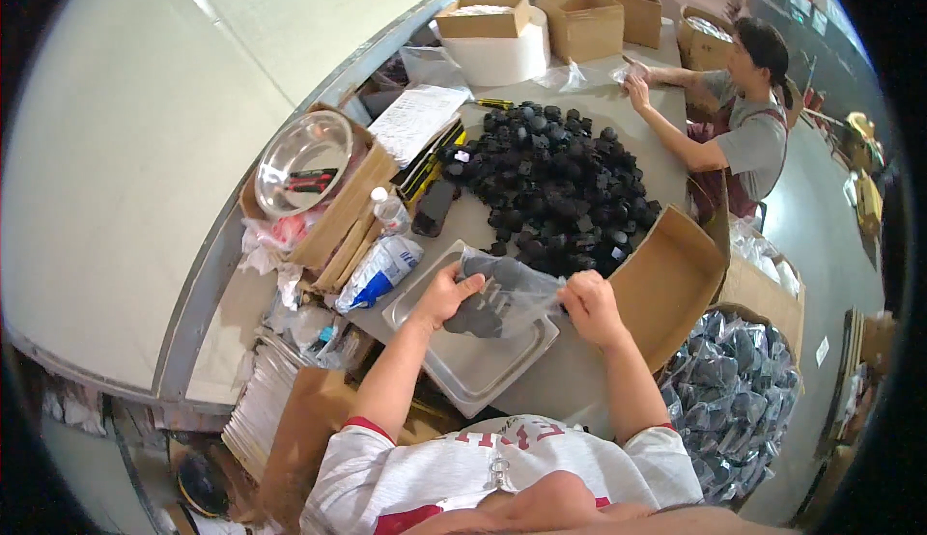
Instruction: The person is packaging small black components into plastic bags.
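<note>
Between my two hands is a clear plastic bag (521, 295) with dark parts inside. My left hand (444, 295) is closed round the filled end, thumb on top. At the other end, my right hand (591, 308) pinches the gathered plastic in bent fingers. Underneath lies a shallow metal tray (483, 380), partly covered by the bag and my left hand. Just beyond, a large heap of small black plastic parts (555, 178) spreads over the grey table (642, 134).
An open cardboard box (671, 279) stands right of my right hand, above a carton of bagged dark parts (729, 400). At left are a metal bowl (307, 149), a bottle (390, 211) and a phone (435, 209). A co-worker (744, 120) handles clear plastic at the far right.
</note>
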The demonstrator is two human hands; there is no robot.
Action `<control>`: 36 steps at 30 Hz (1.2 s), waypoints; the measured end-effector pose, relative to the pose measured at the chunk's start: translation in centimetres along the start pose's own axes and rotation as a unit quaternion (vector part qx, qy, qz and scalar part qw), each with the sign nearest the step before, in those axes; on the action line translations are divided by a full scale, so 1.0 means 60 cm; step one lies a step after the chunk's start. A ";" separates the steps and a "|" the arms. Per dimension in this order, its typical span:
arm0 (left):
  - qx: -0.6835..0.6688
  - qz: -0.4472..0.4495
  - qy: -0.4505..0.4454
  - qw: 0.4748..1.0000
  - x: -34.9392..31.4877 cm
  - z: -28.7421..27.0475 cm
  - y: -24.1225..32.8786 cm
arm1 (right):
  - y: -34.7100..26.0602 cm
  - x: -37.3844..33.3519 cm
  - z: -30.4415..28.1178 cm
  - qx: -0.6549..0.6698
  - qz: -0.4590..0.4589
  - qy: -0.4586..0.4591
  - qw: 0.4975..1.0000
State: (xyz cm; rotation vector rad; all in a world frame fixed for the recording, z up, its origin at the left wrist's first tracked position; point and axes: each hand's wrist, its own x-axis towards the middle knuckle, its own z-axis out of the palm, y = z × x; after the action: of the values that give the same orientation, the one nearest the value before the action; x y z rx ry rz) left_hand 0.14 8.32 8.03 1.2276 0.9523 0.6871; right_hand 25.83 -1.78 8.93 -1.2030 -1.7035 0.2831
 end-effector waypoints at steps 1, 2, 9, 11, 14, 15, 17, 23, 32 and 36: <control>0.013 0.003 -0.017 1.000 0.018 0.005 0.010 | 0.019 0.007 -0.011 0.008 0.038 -0.021 0.999; 0.026 0.018 -0.047 0.998 0.047 0.007 0.012 | 0.044 0.015 -0.010 0.031 0.100 -0.019 0.994; 0.283 0.225 0.064 0.930 0.178 0.122 0.086 | 0.191 0.047 0.011 0.307 0.297 0.220 0.877; 0.346 0.269 0.109 0.892 0.186 0.163 0.112 | 0.215 0.036 0.013 0.358 0.312 0.270 0.838; 0.373 0.302 0.091 0.873 0.210 0.164 0.125 | 0.181 0.064 0.031 0.465 0.346 0.367 0.728; 0.401 0.316 0.105 0.853 0.217 0.177 0.127 | 0.190 0.055 0.028 0.463 0.347 0.369 0.728; 0.423 0.329 0.110 0.837 0.227 0.196 0.130 | 0.216 0.033 0.028 0.415 0.361 0.339 0.763; 0.454 0.364 0.088 0.809 0.224 0.238 0.146 | 0.243 0.039 0.027 0.393 0.416 0.373 0.731; 0.302 0.364 0.039 0.880 0.235 0.251 0.182 | 0.207 0.063 0.030 0.537 0.411 0.360 0.643; 0.140 0.224 -0.029 0.964 0.248 0.249 0.180 | 0.183 0.062 0.051 0.633 0.380 0.241 0.629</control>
State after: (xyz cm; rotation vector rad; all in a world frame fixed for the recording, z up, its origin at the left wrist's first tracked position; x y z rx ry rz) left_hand 20.87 16.66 16.02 1.7346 0.7423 0.8820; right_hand 29.68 7.51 2.41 -0.6423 -0.1313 1.2832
